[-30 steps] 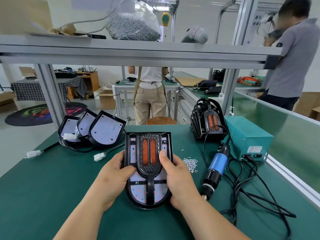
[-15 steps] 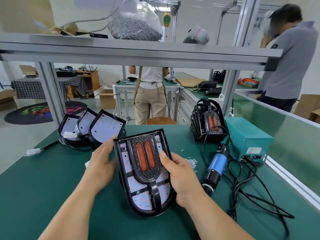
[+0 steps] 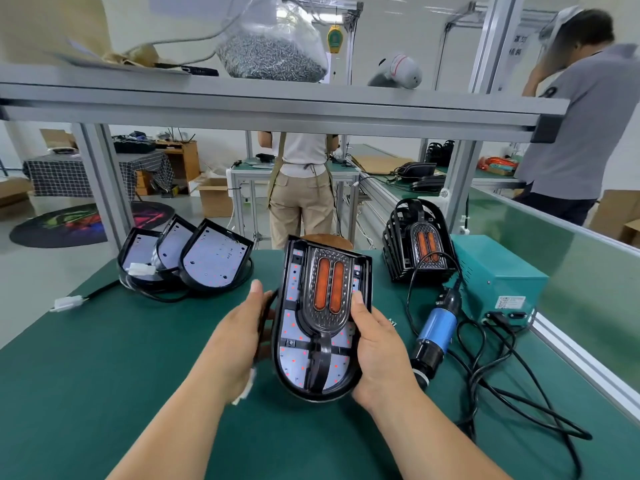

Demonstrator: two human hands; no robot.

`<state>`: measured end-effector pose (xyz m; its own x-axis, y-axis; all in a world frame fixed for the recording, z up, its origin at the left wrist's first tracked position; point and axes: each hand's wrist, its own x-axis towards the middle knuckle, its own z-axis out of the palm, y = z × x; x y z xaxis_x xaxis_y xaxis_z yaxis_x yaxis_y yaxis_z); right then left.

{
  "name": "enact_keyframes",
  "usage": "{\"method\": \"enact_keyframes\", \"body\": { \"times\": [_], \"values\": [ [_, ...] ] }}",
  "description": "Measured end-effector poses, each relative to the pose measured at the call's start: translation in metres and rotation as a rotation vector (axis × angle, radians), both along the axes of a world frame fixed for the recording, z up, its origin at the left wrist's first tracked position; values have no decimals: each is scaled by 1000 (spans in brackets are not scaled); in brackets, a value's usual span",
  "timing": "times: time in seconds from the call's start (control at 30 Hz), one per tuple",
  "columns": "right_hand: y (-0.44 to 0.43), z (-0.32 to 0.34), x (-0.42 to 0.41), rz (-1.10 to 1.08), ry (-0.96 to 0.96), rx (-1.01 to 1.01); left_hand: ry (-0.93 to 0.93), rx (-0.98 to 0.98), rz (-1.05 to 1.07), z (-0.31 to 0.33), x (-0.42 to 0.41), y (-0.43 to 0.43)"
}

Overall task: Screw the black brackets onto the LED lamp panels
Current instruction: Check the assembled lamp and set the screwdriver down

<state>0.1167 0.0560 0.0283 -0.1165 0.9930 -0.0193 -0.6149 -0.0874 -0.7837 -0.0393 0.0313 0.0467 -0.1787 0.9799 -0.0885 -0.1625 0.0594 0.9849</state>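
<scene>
Both hands hold a black-rimmed, U-shaped LED lamp panel with a white board dotted red, tilted up toward the camera over the middle of the green-covered desk, rounded end lowest. Whether that end touches the desk cannot be told. A black plastic bracket with two orange strips lies on the panel's face.

The left hand grips the panel's left edge, thumb pointing up beside the rim. Its fingers are curled behind the panel, out of sight, and a black cable loops by the palm. The right hand grips the right edge, its thumb pressed on the front beside the bracket and its fingers hidden behind.

Just right of that hand lies a blue and black electric screwdriver, cabled to a teal metal power box. Behind the screwdriver stands a stack of lamps with brackets fitted. Three bare white-faced panels lean overlapping at the far left, a white plug near them.
</scene>
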Motion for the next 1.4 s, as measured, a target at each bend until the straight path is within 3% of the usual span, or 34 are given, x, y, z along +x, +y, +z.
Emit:
{"method": "enact_keyframes", "body": {
  "times": [0.1, 0.23, 0.5, 0.8, 1.07, 1.23, 1.4],
  "values": [
    [-1, 0, -1, -24, -43, -20, -262, -44, -33, -2, 8, 0],
    [-4, 1, -4, -79, -178, 35, -391, -9, -113, -7, 13, 0],
    [-10, 2, -11, -72, -250, 75, -410, 99, 43, -17, 9, 5],
    [-20, -3, -20, 425, -358, -35, -630, 171, 228, -15, -2, 9],
    [-18, -5, -13, 486, -297, -12, -652, 113, 116, -12, 0, 5],
    [-18, -4, -14, 390, -261, 45, -468, 149, 53, -14, 4, 4],
    [-11, -1, -9, 245, -107, 33, -355, 121, -145, -25, 10, -8]
  ]
}}
